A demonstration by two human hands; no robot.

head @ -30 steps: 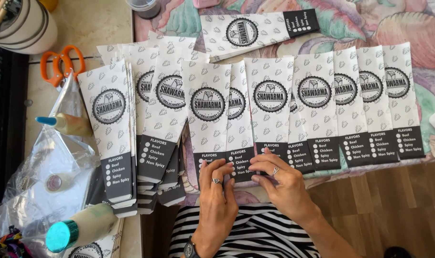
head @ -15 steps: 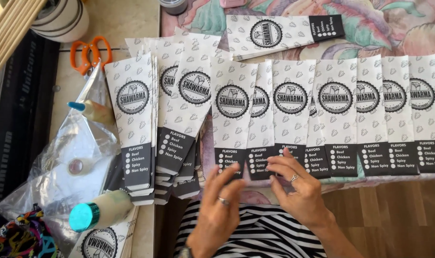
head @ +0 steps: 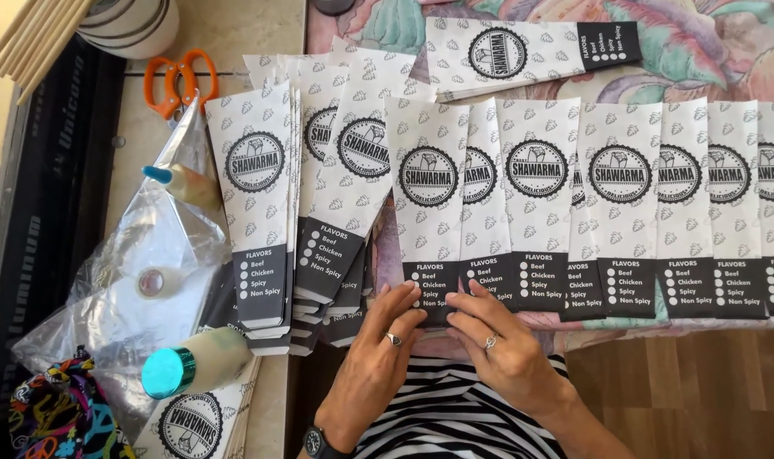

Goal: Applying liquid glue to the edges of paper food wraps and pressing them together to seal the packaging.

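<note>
Head view, looking down on a work surface. Left hand (head: 378, 353), a ring on one finger and a watch at the wrist, lies flat with fingers spread, fingertips pressing the dark lower end of a white printed paper sleeve (head: 428, 208); right hand (head: 502, 344), also ringed, lies open just beside it, its fingers touching the lower edge of the same sleeve and of the neighbouring one; neither hand grips anything. The sleeve sits at the left end of a row of like sleeves (head: 651, 208), laid side by side and overlapping, upright in the frame, on a floral cloth (head: 710, 59); one further sleeve (head: 523, 51) lies crosswise above the row. To the left, a fanned stack of sleeves (head: 319, 178) rests on a pale counter (head: 234, 34); orange-handled scissors (head: 179, 81) lie near its upper corner. Further left: a clear plastic bag (head: 140, 280); a glue bottle with a blue tip (head: 183, 185) on the bag; a second bottle with a teal cap (head: 196, 364) lying on its side below. Striped clothing (head: 455, 416) fills the lower centre.
</note>
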